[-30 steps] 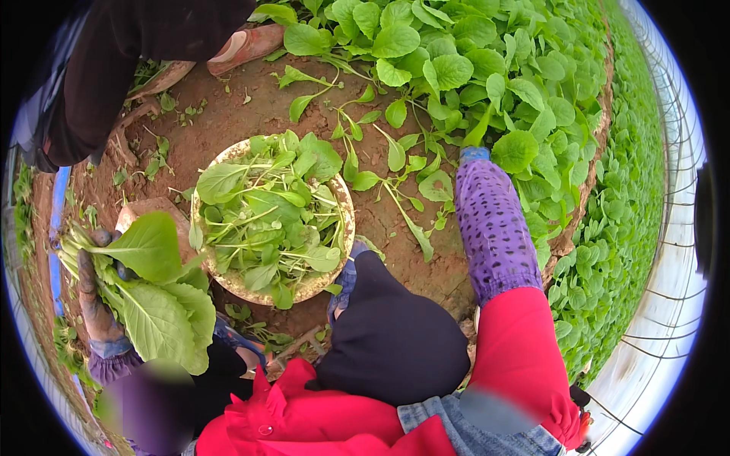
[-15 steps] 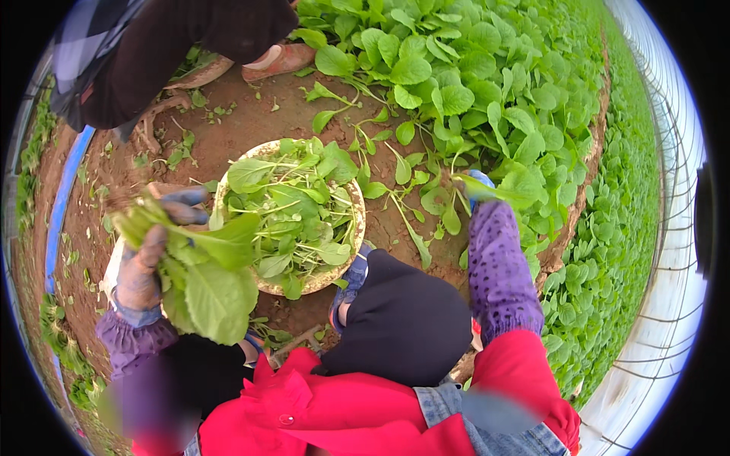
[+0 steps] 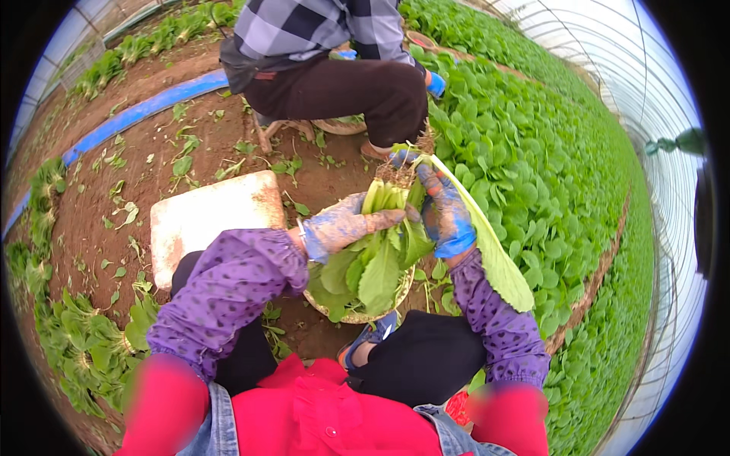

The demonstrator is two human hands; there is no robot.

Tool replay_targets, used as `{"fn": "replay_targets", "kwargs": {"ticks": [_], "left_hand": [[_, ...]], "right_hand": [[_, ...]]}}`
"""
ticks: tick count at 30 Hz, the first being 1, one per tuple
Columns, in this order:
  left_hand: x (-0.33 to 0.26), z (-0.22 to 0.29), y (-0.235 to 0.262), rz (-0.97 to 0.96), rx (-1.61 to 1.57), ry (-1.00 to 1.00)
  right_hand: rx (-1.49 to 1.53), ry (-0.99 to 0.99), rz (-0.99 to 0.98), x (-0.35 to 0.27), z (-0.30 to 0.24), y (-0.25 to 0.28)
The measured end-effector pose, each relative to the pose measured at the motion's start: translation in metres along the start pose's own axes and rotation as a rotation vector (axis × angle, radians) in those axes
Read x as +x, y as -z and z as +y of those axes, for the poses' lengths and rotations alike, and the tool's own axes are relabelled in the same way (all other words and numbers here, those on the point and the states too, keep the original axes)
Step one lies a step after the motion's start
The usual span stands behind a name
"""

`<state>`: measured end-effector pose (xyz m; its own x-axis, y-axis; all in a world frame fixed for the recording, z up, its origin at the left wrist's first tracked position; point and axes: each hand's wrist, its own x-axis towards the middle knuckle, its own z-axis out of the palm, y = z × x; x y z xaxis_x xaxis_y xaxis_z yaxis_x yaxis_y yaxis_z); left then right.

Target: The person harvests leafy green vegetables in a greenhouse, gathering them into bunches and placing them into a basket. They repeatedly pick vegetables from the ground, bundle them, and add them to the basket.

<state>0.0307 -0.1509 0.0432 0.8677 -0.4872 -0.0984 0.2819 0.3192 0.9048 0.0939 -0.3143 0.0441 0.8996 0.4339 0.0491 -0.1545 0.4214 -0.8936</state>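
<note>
My left hand (image 3: 342, 226), in a soiled glove, is closed round a bunch of leafy greens (image 3: 380, 277), its roots pointing up and away and its leaves hanging toward me. Close against the bunch on its right is my right hand (image 3: 449, 213), in a blue glove smeared with soil. That hand grips a single leafy green plant (image 3: 494, 262), whose long leaf trails down outside the wrist. Beneath both hands stands a round pale basin (image 3: 357, 318) with greens in it, mostly hidden by the bunch and my hands.
A dirty white block (image 3: 217, 216) lies left of the basin. Tied bunches of greens (image 3: 87, 346) line the far left. Ahead, a co-worker (image 3: 327, 87) sits on a low stool (image 3: 266, 135). Dense growing greens (image 3: 532, 167) fill the right. A blue strip (image 3: 152, 109) crosses the soil.
My view has tilted up, showing more of the co-worker. My left hand has brought its bunch from the left to the middle. My right hand has come in from the crop with a plant.
</note>
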Motion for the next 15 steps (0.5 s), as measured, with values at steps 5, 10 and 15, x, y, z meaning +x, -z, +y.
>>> {"fn": "replay_targets", "kwargs": {"ticks": [5,10,15], "left_hand": [[-0.009,0.008,0.024,0.089,-0.063,-0.129],[-0.047,0.031,0.039,0.05,0.323,-0.005],[-0.058,0.03,0.049,-0.038,0.521,0.051]], "right_hand": [[-0.491,0.243,-0.033,0.019,0.045,0.005],[0.495,-0.369,-0.383,0.016,0.004,-0.01],[0.233,-0.196,-0.399,0.004,0.005,-0.03]]}}
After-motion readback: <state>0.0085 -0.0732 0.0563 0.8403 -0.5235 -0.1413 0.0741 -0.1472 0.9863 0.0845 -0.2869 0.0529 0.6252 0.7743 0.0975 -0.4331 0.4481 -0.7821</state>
